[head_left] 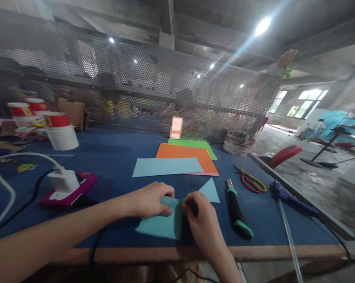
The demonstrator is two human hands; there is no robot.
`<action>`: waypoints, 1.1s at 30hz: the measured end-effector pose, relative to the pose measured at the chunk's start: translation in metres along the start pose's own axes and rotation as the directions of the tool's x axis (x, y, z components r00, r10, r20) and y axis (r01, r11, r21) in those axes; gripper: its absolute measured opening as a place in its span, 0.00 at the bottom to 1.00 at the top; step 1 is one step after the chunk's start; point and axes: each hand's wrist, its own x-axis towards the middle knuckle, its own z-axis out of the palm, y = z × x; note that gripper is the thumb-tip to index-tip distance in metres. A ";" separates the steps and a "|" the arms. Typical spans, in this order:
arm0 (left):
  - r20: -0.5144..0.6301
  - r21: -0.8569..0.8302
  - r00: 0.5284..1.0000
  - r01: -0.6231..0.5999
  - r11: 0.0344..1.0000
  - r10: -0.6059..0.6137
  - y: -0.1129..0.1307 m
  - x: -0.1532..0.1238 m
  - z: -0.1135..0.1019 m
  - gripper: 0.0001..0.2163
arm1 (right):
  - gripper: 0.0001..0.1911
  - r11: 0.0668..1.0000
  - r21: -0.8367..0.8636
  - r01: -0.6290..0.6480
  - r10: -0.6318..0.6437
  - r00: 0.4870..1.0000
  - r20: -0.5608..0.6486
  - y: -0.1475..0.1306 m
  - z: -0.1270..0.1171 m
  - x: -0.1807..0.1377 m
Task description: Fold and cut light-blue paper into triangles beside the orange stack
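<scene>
A folded sheet of light blue paper (162,226) is between my hands near the table's front edge. My left hand (152,198) grips its upper left part, the thumb lying on top and the other fingers curled over it. At the upper right corner my right hand (199,212) pinches the paper between thumb and fingers. The fingertips partly hide that corner. Just behind my right hand lies a light blue paper triangle (210,191). Farther back, a light blue paper strip (165,166) rests across orange sheets (186,152).
A utility knife (236,210), scissors (251,181) and a blue glue gun (293,198) lie to the right. At left are a purple power strip (86,182) with a white charger (64,181) and paper cups (61,133). A perforated metal panel (154,86) stands behind the table.
</scene>
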 end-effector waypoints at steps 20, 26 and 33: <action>-0.256 -0.572 0.853 0.246 0.783 -0.455 -0.057 0.149 -0.056 0.16 | 0.11 0.882 0.449 -0.142 0.225 0.965 -0.136 0.026 -0.010 -0.018; -0.322 -0.639 0.804 0.205 0.741 -0.500 -0.058 0.183 -0.063 0.17 | 0.12 0.842 0.517 -0.155 0.263 0.954 -0.143 0.020 -0.007 -0.019; -0.221 -0.667 0.881 0.176 0.724 -0.418 -0.034 0.196 -0.060 0.16 | 0.12 0.821 0.547 -0.160 0.269 0.955 -0.123 0.017 -0.004 -0.018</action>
